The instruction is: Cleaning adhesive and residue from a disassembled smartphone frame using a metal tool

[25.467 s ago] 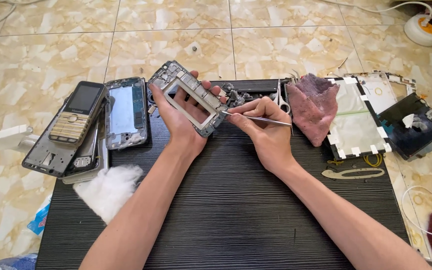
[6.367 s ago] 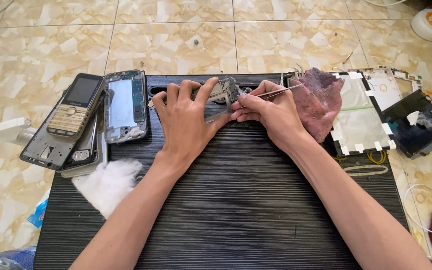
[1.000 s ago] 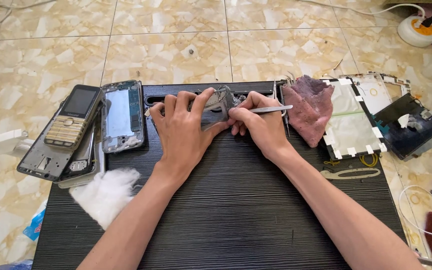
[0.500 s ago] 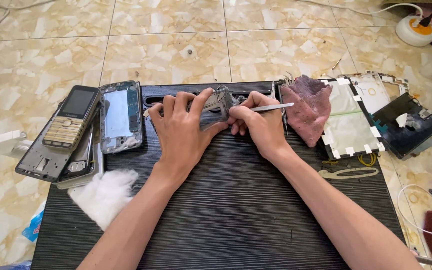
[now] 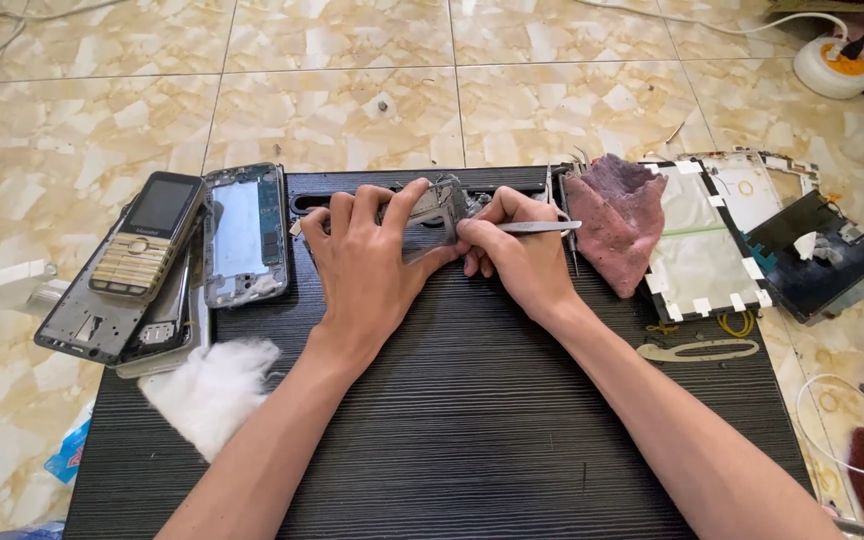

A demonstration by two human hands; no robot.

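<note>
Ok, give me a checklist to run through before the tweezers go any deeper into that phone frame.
1. Left hand pins the phone frame on the black mat: ok.
2. Right hand grips the tweezers like a pen: ok.
3. Tweezer tip visible at the frame: cannot tell, fingers hide it.
4. Maroon cloth lies apart from the right hand: ok.
5. Cotton wad lies clear of the frame, beside the left forearm: ok.
6. Loose small parts near the frame: cannot tell.

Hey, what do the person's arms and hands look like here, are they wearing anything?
Both forearms are bare up to the frame edge, no sleeves in view. The left hand and right hand wear no gloves, rings, watch or bands. Fingernails look short.
</note>
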